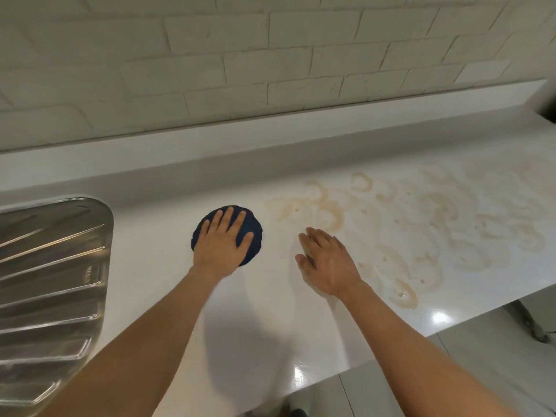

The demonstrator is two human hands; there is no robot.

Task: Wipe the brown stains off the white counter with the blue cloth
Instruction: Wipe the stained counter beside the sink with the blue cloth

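Head | left grip (221, 248) flat on blue cloth (257, 251), half hidden | right grip (328, 263) flat, blurred

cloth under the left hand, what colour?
Dark navy blue cloth, round in outline, under the flat left hand. Head view, the only one.

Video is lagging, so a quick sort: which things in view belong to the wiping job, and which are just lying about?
Job:
- blue cloth, under the flat left hand
- brown stains, to the cloth's right
- white counter
- right hand, open beside the stains

Just there:
- steel drainboard
- brick wall
- floor tiles
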